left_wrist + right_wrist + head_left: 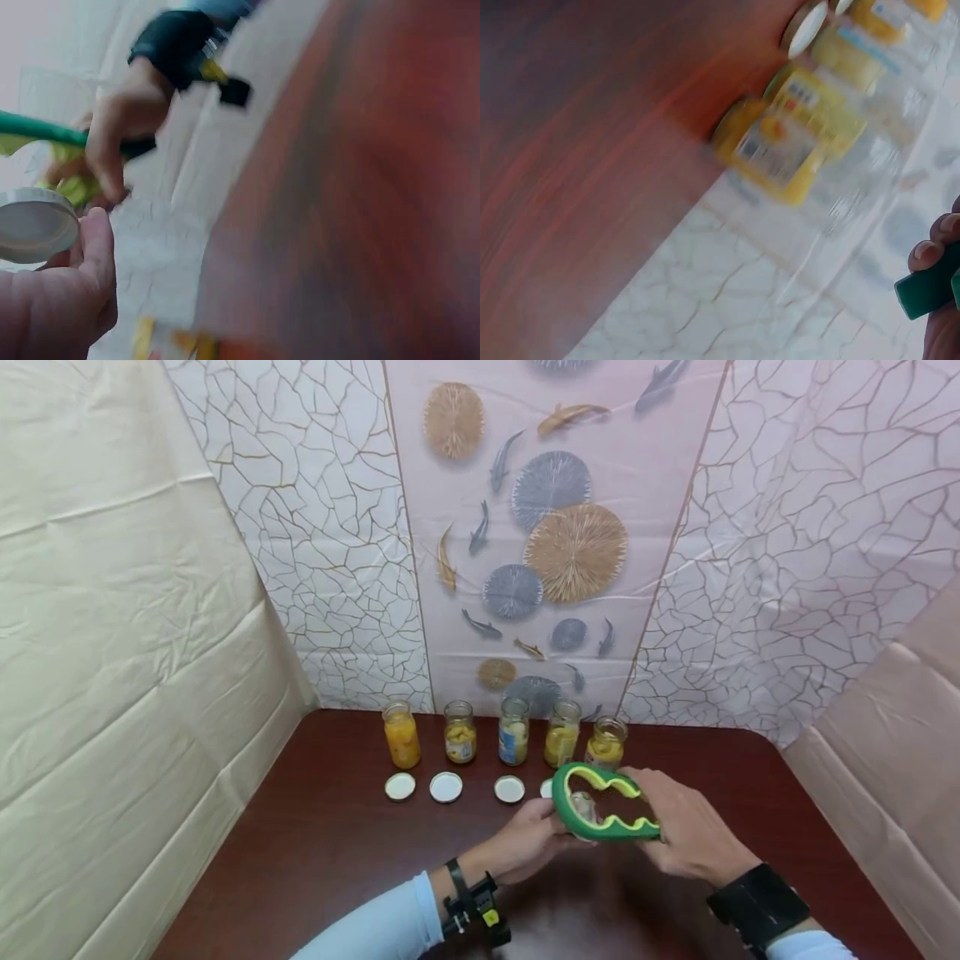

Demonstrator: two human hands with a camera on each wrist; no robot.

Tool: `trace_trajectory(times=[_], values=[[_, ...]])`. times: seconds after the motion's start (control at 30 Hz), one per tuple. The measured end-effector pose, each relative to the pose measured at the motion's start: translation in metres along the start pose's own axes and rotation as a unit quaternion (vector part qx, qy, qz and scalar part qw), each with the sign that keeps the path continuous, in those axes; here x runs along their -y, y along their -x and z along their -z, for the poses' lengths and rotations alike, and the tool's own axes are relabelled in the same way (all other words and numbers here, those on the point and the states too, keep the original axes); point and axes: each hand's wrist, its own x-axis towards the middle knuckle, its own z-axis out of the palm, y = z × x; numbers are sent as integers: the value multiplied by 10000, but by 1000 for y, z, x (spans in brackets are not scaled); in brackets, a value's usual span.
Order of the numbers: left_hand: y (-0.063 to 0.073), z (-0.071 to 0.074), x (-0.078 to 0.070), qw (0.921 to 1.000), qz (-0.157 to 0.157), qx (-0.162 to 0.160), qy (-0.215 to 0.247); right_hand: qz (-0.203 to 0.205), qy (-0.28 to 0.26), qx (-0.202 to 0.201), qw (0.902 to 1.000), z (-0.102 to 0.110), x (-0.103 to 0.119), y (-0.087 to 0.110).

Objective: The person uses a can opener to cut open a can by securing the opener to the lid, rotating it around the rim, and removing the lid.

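Note:
My right hand (pixel 686 827) grips a green jar opener (pixel 606 838) with wavy yellow-green inner edges. Its far end reaches over my left hand (pixel 528 839) in the head view. Between the fingers and thumb of that left hand is a round jar lid (pixel 36 227), its pale inner side showing in the left wrist view. The opener hides part of the lid from the head camera. Just behind the opener stands a lidless jar (pixel 606 745) with yellow contents. In the right wrist view only a few right fingers (pixel 928 255) and the opener's dark green end show.
Several more lidless glass jars, among them one with orange contents (pixel 402 739), stand in a row along the table's back. White-lined lids (pixel 446 787) lie in front of them, one partly behind the opener. Patterned cloth (pixel 525 552) rises behind the dark red table (pixel 337 860).

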Motion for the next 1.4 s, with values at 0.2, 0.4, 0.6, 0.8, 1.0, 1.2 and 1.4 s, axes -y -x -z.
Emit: trace_trajectory(times=[0.2, 0.4, 0.6, 0.8, 1.0, 1.2, 1.4], values=[[30, 20, -16, 9886, -29, -784, -1286, -1088, -72, 49, 9940, 19, -30, 21], [40, 22, -16, 9708, 79, -1101, -2132, -1393, 44, -28, 9902, 23, -48, 37], [21, 30, -17, 9498, 428, -805, -2993, -1496, 52, 67, 9887, 21, -57, 43], [-18, 34, 2, 8118, 208, -720, -5791, -1629, 203, 20, 9864, 19, -64, 52], [-52, 24, 22, 6679, 87, -452, -7428, -1753, 108, 112, 9844, 21, -66, 54], [-75, -1, 21, 6219, 13, 137, -7830, -1925, 44, 203, 9811, 21, -63, 57], [-109, 20, 52, 6454, 374, 211, -7626, -2196, -174, 314, 9749, 18, -61, 62]])
